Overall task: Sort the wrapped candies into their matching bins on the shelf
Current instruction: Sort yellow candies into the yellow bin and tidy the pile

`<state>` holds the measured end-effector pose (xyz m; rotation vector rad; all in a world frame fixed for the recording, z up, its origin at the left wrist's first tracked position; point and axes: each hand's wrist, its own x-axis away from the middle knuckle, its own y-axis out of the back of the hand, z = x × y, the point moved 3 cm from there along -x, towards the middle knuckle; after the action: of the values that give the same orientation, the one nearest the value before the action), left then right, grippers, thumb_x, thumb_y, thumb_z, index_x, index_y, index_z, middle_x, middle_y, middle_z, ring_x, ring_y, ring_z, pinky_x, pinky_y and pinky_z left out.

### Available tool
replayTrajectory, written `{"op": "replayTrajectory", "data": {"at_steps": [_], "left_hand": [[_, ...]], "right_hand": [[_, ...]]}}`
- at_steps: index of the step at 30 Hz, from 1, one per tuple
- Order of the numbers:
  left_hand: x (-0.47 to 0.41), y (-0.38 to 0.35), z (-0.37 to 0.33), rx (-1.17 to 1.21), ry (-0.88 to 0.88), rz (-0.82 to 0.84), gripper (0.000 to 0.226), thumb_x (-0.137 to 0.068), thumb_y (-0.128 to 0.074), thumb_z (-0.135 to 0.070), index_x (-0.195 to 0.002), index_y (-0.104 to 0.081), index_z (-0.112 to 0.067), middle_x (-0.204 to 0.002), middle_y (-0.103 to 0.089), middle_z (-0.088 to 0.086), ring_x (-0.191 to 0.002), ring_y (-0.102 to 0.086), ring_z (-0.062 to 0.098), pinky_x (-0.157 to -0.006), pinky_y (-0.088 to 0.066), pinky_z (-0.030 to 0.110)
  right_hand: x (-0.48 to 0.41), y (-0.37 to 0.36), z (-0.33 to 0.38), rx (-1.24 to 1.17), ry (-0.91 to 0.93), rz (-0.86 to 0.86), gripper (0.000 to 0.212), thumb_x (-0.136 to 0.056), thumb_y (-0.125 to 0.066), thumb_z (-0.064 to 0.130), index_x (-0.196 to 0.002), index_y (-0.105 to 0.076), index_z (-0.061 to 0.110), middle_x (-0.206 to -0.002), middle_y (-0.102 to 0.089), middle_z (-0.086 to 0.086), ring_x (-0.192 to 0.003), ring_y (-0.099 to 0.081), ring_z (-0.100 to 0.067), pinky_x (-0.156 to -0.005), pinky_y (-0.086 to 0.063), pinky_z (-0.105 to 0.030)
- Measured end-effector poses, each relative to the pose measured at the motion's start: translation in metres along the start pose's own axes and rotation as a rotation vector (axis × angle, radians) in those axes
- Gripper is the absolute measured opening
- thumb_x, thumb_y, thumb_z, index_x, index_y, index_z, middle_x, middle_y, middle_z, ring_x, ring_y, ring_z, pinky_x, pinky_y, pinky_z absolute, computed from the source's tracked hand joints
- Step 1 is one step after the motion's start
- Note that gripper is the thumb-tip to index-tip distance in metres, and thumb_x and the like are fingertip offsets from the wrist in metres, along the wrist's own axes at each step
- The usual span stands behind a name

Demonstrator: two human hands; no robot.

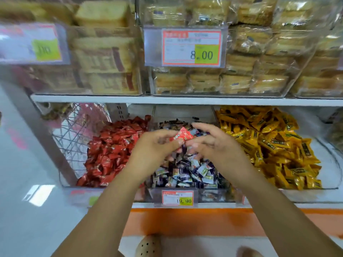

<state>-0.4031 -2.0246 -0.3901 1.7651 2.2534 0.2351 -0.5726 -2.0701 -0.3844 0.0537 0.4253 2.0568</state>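
The step in hand is pulling a stray out of the wrong bin: a red foil-wrapped candy (182, 135) is lifted just above the clear plastic middle bin (209, 195), which is heaped with dark purple and white wrapped candies (185, 171). The left hand (157, 143) has its grip closed on the left end of the red sweet, pinching it between thumb and fingertips. The right hand (217, 143) hovers just beside the candy's other end with fingers curled; whether that grip touches the wrapper or holds anything from the pile cannot be told.

The matching home looks to be the clear bin of red wrapped candies (111, 151) immediately to the left on the same white shelf (204, 205); the bin of yellow wrapped candies (269, 141) sits on the right. The next move calls for carrying the red piece sideways over the divider and releasing it there.
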Motion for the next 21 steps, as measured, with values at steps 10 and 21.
{"op": "replayTrajectory", "data": {"at_steps": [10, 21], "left_hand": [[-0.006, 0.101, 0.039, -0.499, 0.072, -0.351, 0.041, -0.091, -0.063, -0.023, -0.132, -0.057, -0.02, -0.133, -0.058, 0.001, -0.123, -0.051, 0.015, -0.101, -0.033, 0.02], [0.004, -0.055, -0.016, -0.536, -0.211, 0.18, 0.044, -0.096, -0.051, -0.036, -0.14, -0.044, -0.036, -0.149, -0.034, -0.017, -0.138, -0.026, 0.001, -0.11, -0.016, 0.014]], "right_hand": [[0.0, 0.023, -0.009, 0.147, 0.038, -0.15, 0.027, -0.096, -0.052, 0.017, -0.12, -0.056, 0.028, -0.087, -0.072, 0.008, -0.082, -0.067, -0.006, -0.068, -0.054, -0.021], [0.037, 0.135, -0.041, 0.544, -0.132, -0.247, 0.016, -0.089, -0.064, 0.022, -0.088, -0.069, 0.037, -0.099, -0.064, 0.014, -0.09, -0.061, -0.009, -0.074, -0.048, -0.026]]}}
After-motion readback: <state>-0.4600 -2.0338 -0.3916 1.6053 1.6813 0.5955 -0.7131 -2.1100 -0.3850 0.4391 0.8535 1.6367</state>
